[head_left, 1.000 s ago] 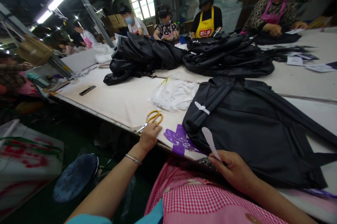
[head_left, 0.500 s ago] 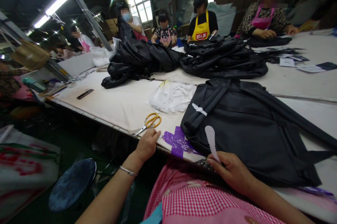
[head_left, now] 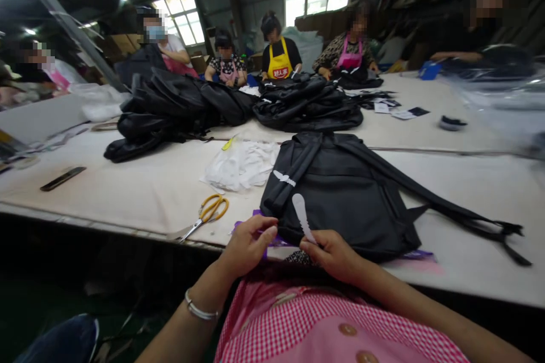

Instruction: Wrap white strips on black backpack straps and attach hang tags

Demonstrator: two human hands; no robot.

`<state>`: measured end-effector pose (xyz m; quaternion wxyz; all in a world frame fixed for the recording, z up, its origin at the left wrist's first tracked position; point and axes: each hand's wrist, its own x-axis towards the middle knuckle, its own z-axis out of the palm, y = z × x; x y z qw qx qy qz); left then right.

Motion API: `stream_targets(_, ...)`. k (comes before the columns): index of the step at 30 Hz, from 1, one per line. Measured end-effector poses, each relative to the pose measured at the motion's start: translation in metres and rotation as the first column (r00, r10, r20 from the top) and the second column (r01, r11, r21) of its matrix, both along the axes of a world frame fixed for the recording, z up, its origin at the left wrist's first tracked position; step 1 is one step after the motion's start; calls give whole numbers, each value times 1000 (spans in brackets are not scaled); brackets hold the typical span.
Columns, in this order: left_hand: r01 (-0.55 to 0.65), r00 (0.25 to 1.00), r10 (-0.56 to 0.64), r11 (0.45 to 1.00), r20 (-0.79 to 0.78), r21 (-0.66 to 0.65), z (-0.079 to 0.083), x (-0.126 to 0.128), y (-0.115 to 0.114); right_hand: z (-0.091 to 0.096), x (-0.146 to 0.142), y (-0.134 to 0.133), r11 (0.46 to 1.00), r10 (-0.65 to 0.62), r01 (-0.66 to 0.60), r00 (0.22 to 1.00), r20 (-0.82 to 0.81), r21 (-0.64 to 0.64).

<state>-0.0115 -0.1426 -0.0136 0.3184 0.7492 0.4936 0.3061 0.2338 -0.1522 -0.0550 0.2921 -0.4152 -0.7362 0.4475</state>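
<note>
A black backpack [head_left: 340, 187] lies flat on the table in front of me, its straps spread to the right. My right hand [head_left: 334, 252] pinches the lower end of a white strip with a rounded top and notched edge [head_left: 301, 212], which stands up against the bag's near edge. A similar white strip [head_left: 284, 178] is wrapped around the backpack's folded left strap. At the bag's lower left corner is my left hand [head_left: 251, 243], thumb and forefinger apart, nothing seen between them; whether the fingertips touch the bag I cannot tell.
Yellow-handled scissors [head_left: 208, 212] lie left of my left hand. Behind them sits a clear bag of white strips [head_left: 242, 161]. Piles of black backpacks [head_left: 170, 104] stand farther back, with several co-workers beyond. A dark flat bar [head_left: 63, 179] rests at the left.
My left hand has moved from the table edge by the scissors to the backpack's corner, its fingers opening. The right hand keeps the white strip. My view has turned right.
</note>
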Motion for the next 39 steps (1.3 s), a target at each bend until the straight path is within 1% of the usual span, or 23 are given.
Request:
stream_targets(2, 106, 983, -78, 980, 168, -166, 4, 35, 5, 4, 2, -5, 998, 5, -6, 1000, -29, -57)
stream_targets(4, 144, 955, -69, 958, 288, -248, 5, 61, 9, 5, 6, -13, 998, -12, 12, 1000, 10, -68)
stream_targets(6, 79, 948, 1, 968, 318, -237, 3, 79, 12, 2, 12, -21, 997, -82, 81, 987, 137, 15)
stream_targets(9, -34, 959, 78, 986, 273, -161, 0, 92, 13, 1, 21, -34, 963, -243, 182, 906, 347, 198)
stream_targets(11, -39, 949, 101, 978, 297, -207, 0, 95, 11, 6, 26, -40, 952, -283, 211, 883, 374, 222)
stream_targets(13, -22, 921, 132, 957, 367, -289, 1, 96, 8, 16, 31, -44, 970, -235, 207, 937, 260, 129)
stream_targets(15, 16, 902, 133, 941, 411, -338, 4, 99, 3, 26, 33, -45, 986, -153, 155, 988, 36, -55)
stream_targets(16, 34, 904, 117, 939, 411, -343, 5, 102, 1, 30, 34, -45, 981, -127, 114, 989, -76, -156)
stream_targets(18, 73, 924, 60, 942, 377, -328, 8, 109, -3, 35, 33, -46, 940, -130, 48, 965, -226, -338)
stream_targets(21, 95, 950, -9, 960, 311, -264, 10, 121, -2, 31, 33, -47, 867, -205, 33, 933, -295, -498)
stream_targets(23, 71, 960, -6, 973, 280, -220, 8, 127, 4, 28, 42, -43, 866, -255, 97, 930, -266, -491)
stream_targets(24, 48, 962, 10, 977, 271, -207, 6, 128, 9, 27, 51, -39, 885, -281, 162, 933, -224, -436)
stream_targets(25, 27, 964, 29, 978, 264, -207, 4, 129, 14, 29, 66, -34, 908, -318, 247, 932, -173, -339)
stream_targets(26, 9, 965, 48, 976, 257, -219, 2, 130, 19, 32, 84, -27, 918, -369, 342, 922, -118, -203)
stream_targets(27, -1, 966, 63, 970, 249, -243, -1, 130, 24, 36, 107, -20, 900, -435, 433, 898, -62, -46)
stream_targets(28, -8, 967, 76, 963, 242, -271, -3, 131, 29, 41, 134, -13, 850, -516, 514, 856, -11, 114)
stream_targets(29, -7, 970, 80, 954, 231, -300, -5, 132, 33, 45, 162, -6, 783, -601, 575, 798, 49, 237)
stream_targets(30, -3, 972, 78, 946, 220, -325, -6, 134, 36, 49, 193, 0, 710, -689, 626, 712, 136, 323)
stream_targets(31, 9, 976, 66, 938, 206, -346, -7, 138, 38, 50, 222, 5, 645, -761, 671, 607, 228, 366)
stream_targets(33, 45, 983, 25, 927, 183, -371, -8, 148, 42, 47, 276, 10, 549, -835, 752, 469, 288, 365)
stream_targets(35, 98, 985, -37, 922, 166, -375, -9, 161, 45, 36, 316, 10, 502, -851, 803, 393, 349, 321)
stream_targets(37, 170, 981, -121, 917, 154, -362, -8, 175, 48, 22, 340, 9, 510, -812, 828, 374, 448, 233)
stream_targets(39, 248, 967, -208, 903, 147, -352, -7, 188, 50, 9, 352, 8, 527, -781, 832, 394, 484, 174)
